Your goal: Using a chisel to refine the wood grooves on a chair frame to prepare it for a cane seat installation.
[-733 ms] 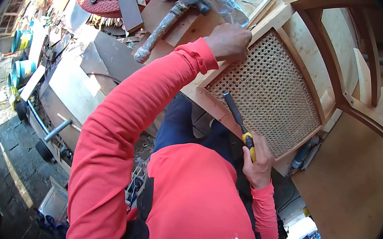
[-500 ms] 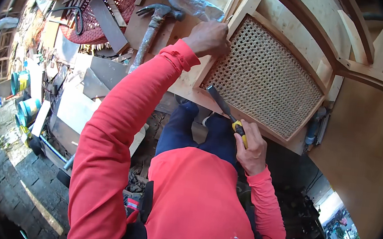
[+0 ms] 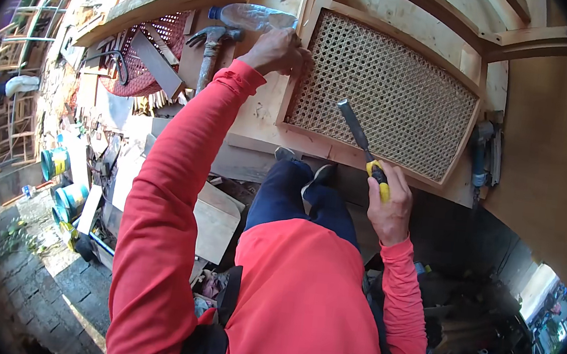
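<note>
- Chisel (image 3: 358, 134): yellow-and-black handle, dark metal blade. Seen over the near part of the cane panel (image 3: 382, 94); blade slants away and to the left, handle end just past the panel's near edge. Contact between blade and cane: cannot tell.
- Right hand (image 3: 391, 205): fingers and thumb closed around the chisel handle, just off the panel's near edge.
- Left hand (image 3: 276, 50): at the panel's left edge, fingers curled, back of the hand toward the camera. Fingertips hidden; cannot tell whether they pinch anything or press on the wood.
- Cane panel: open hexagonal weave, pale tan, set inside a wooden frame (image 3: 405, 170).
- Clear plastic bottle (image 3: 255, 17), blue cap: lying left of the panel's far-left corner, one end just beside the left hand.
- Claw hammer (image 3: 211, 48): left of the panel, beyond the bottle; head on the far side, worn handle running toward the person.
- Thick wooden beam (image 3: 170, 6): farther left of the panel, past the hammer; red woven piece (image 3: 173, 26) partly under it in view.
- Curved wooden framework (image 3: 532, 43): beyond the panel's far-right corner.
- Blue-green tool (image 3: 481, 153): just right of the panel; kind unclear.
- Teal buckets (image 3: 55, 163): well left of the panel, at ground level.
</note>
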`<state>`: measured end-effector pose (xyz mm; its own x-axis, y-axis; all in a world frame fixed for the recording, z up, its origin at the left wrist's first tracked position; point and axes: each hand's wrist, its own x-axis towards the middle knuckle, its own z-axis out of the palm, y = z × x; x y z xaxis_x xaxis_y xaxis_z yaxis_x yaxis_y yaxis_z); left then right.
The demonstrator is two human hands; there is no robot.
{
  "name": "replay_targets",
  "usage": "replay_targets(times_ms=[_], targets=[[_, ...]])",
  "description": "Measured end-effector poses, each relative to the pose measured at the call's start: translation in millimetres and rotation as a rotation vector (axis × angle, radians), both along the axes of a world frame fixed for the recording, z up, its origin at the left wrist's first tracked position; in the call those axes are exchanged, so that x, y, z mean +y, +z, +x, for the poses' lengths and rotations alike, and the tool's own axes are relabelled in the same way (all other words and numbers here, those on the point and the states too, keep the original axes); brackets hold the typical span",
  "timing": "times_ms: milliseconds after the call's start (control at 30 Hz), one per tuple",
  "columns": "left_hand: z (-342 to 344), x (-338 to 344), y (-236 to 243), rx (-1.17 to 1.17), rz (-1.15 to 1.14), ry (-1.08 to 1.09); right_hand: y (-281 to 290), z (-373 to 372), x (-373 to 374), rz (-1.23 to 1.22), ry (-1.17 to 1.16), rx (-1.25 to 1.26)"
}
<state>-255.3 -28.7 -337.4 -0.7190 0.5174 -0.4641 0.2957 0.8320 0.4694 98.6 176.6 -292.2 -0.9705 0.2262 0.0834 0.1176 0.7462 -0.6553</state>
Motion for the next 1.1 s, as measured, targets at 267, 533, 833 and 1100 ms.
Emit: replay_targets(times_ms=[267, 533, 833, 1100], targets=[[120.0, -11.0, 30.6, 0.34, 0.628, 0.214, -7.6, 38.7, -22.1, -0.395, -0.237, 0.034], [335.8, 13.4, 45.5, -0.491, 0.63, 0.422, -22.5, 62.9, -93.1, -0.488, -0.177, 0.059], [268.0, -17.2, 53.1, -0.317, 0.496, 0.217, -55.3, 95.9, -44.2, -0.685, -0.346, -0.08], [237.4, 30.5, 74.0, -0.302, 0.512, -0.101, -138.5, 134.8, 34.3, -1.258, -0.988, -0.045]])
